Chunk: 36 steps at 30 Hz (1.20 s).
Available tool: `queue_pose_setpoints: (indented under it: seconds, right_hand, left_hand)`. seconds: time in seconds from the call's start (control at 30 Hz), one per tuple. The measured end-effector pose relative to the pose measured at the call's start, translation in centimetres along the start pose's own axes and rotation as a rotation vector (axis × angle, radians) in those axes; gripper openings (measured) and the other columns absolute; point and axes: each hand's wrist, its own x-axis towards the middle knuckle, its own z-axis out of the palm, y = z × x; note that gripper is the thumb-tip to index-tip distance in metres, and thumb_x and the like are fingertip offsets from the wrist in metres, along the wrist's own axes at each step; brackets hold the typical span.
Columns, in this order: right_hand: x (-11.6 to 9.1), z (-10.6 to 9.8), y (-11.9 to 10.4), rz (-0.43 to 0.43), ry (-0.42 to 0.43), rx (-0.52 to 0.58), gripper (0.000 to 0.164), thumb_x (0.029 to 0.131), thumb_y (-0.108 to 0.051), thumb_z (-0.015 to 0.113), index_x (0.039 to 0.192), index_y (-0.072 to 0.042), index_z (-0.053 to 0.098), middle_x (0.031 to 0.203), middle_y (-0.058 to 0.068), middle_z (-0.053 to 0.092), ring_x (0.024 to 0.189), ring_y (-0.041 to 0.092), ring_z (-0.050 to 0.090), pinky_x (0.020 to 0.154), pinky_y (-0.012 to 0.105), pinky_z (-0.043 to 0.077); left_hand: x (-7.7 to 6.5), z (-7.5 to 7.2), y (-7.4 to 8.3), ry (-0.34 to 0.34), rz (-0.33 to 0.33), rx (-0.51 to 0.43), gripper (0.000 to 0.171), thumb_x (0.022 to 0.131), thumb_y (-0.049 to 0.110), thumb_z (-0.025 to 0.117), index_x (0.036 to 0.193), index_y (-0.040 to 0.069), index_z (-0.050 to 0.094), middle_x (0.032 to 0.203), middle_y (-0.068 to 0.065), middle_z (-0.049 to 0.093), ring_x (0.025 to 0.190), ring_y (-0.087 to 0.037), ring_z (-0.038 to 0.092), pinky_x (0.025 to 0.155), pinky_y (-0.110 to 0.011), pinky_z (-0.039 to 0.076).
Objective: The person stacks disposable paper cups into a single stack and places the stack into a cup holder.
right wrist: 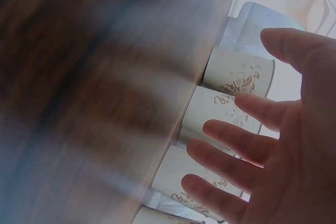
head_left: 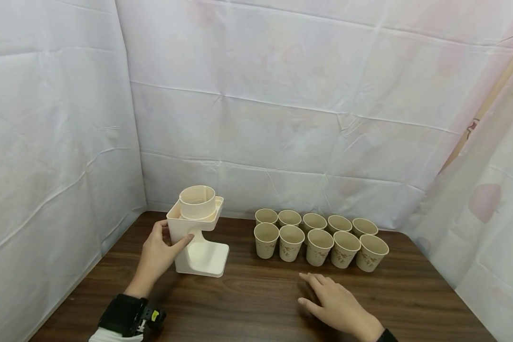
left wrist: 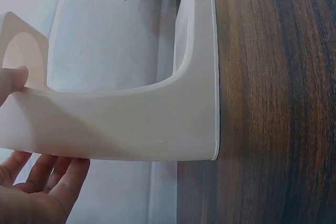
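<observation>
A cream plastic stand [head_left: 208,258] with a flat base, an upright column and a round collar [head_left: 198,203] on top stands upright at the table's left. My left hand [head_left: 157,254] grips its column just below the top, thumb on one side and fingers on the other, as the left wrist view confirms. My right hand [head_left: 339,306] hovers low or rests over the table, palm down, fingers extended and holding nothing. Beyond it stand patterned paper cups [head_left: 318,248] in two rows, mouths up. The right wrist view shows spread fingers [right wrist: 226,163] in front of the cups, apparently not gripping any.
The dark wood table [head_left: 239,308] meets a pale curtain [head_left: 282,133] close behind the cups and the stand. Another curtain [head_left: 60,142] hangs along the left side. A wooden pole [head_left: 487,104] leans at the right.
</observation>
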Motion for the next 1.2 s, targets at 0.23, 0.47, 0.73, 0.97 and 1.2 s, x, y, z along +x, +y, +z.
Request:
queue_pose_setpoints:
  seconds: [0.23, 0.47, 0.73, 0.97, 1.2]
  right_hand:
    - [0.0, 0.0, -0.3, -0.023, -0.002, 0.012, 0.056, 0.088, -0.052, 0.056, 0.133, -0.019, 0.048, 0.126, 0.002, 0.056, 0.111, 0.022, 0.051, 0.084, 0.053, 0.047]
    - [0.1, 0.0, -0.4, -0.029, -0.022, 0.012, 0.056, 0.089, -0.052, 0.055, 0.134, -0.019, 0.048, 0.127, 0.001, 0.055, 0.112, 0.021, 0.051, 0.085, 0.052, 0.048]
    - [0.2, 0.1, -0.4, -0.020, -0.042, 0.015, 0.057, 0.089, -0.053, 0.053, 0.134, -0.019, 0.047, 0.127, 0.001, 0.055, 0.112, 0.022, 0.051, 0.084, 0.051, 0.048]
    - [0.1, 0.1, -0.3, -0.012, -0.039, 0.017, 0.058, 0.089, -0.053, 0.054, 0.135, -0.019, 0.046, 0.127, 0.002, 0.055, 0.112, 0.023, 0.050, 0.085, 0.051, 0.047]
    - [-0.1, 0.1, 0.0, -0.002, -0.006, 0.007, 0.057, 0.088, -0.052, 0.056, 0.134, -0.019, 0.048, 0.126, 0.001, 0.056, 0.110, 0.022, 0.051, 0.085, 0.051, 0.047]
  left_hand:
    - [0.0, 0.3, 0.1, 0.000, 0.017, 0.000, 0.078, 0.075, 0.056, 0.068, 0.127, 0.007, 0.039, 0.108, -0.016, 0.055, 0.092, -0.027, 0.055, 0.073, -0.045, 0.052]
    - [-0.3, 0.4, 0.6, -0.013, 0.027, 0.007, 0.079, 0.076, 0.056, 0.068, 0.128, 0.005, 0.038, 0.107, -0.017, 0.054, 0.091, -0.028, 0.056, 0.072, -0.046, 0.053]
    - [-0.3, 0.6, 0.9, -0.009, 0.049, 0.011, 0.079, 0.076, 0.054, 0.070, 0.129, 0.004, 0.038, 0.108, -0.018, 0.054, 0.093, -0.028, 0.055, 0.073, -0.046, 0.053]
    - [-0.3, 0.4, 0.9, -0.018, 0.071, -0.045, 0.083, 0.076, 0.051, 0.071, 0.132, 0.002, 0.035, 0.120, -0.022, 0.049, 0.108, -0.034, 0.051, 0.081, -0.050, 0.053]
    - [-1.0, -0.3, 1.2, 0.075, 0.096, -0.064, 0.073, 0.076, 0.046, 0.073, 0.128, 0.006, 0.041, 0.112, -0.016, 0.053, 0.100, -0.028, 0.055, 0.074, -0.051, 0.055]
